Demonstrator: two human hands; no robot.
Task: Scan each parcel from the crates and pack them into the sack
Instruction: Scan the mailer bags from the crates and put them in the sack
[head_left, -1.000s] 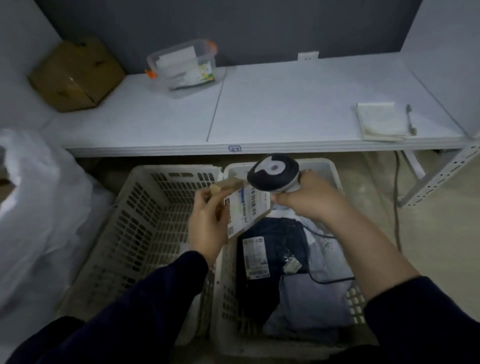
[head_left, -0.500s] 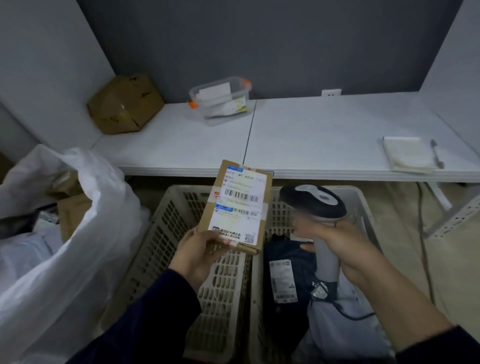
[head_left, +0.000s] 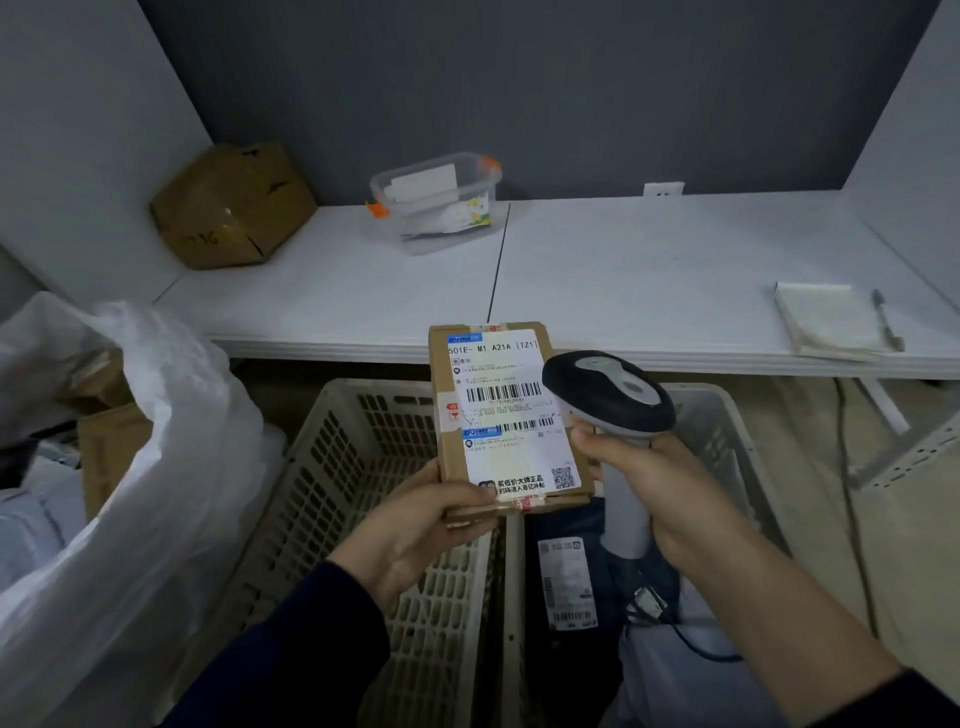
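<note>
My left hand (head_left: 415, 530) grips the lower left corner of a flat cardboard parcel (head_left: 504, 415), its white shipping label with barcodes facing me. My right hand (head_left: 660, 493) grips the handle of a black and grey barcode scanner (head_left: 608, 389), whose head sits against the parcel's right edge. Below stand two beige slotted crates: the left crate (head_left: 337, 493) shows bare mesh, the right crate (head_left: 727, 426) holds a dark bagged parcel (head_left: 566, 577) with a white label and light grey bags. At the left gapes the white plastic sack (head_left: 156, 467), with brown parcels inside.
A white table (head_left: 597, 270) runs across behind the crates. On it are a brown cardboard box (head_left: 228, 208) at the back left, a clear plastic container (head_left: 436, 202), and a folded cloth (head_left: 826, 319) with a pen at the right. The scanner cable trails into the right crate.
The parcel has turned label-up toward me and moved right, close beside the scanner. My right hand has tilted the scanner upright and brought it to the parcel's right edge.
</note>
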